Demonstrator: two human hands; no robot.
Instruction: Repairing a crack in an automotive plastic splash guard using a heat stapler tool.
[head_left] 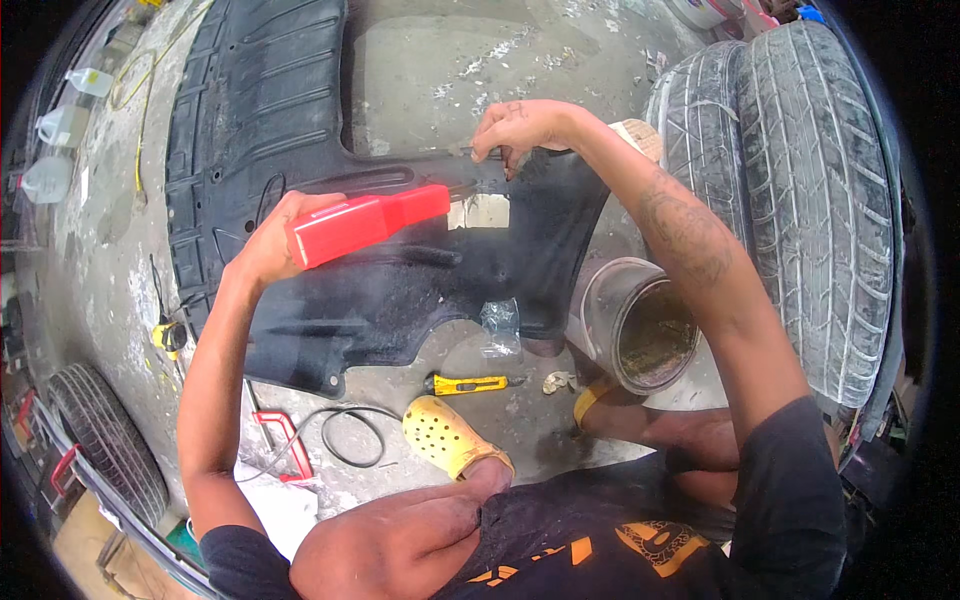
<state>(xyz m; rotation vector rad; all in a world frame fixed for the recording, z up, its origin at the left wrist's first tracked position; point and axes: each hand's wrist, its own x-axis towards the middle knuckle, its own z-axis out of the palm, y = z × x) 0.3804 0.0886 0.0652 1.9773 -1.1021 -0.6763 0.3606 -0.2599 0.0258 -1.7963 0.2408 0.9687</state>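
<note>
A large black plastic car undertray [270,110] lies across the floor before me. My left hand [285,235] is closed round a red, boxy hand tool [375,222] with a thin metal tip. That tip is over the panel, beside a pale rectangular patch [480,212]. Past the patch, my right hand [515,132] bends down at the panel's far edge, fingers pinched together. Whatever is between those fingers is too small to name. Nearer to me, a clear plastic bag [501,326] rests at the panel's near edge, with a yellow utility knife [470,384] on the floor below it.
To my right stand a dirty bucket [645,330] and large tires [810,200]. A red-framed tool [285,445] and a looped cable [350,440] lie near my yellow clog [440,435]. Plastic jugs [62,126] line the far left; another tire [105,440] is at lower left.
</note>
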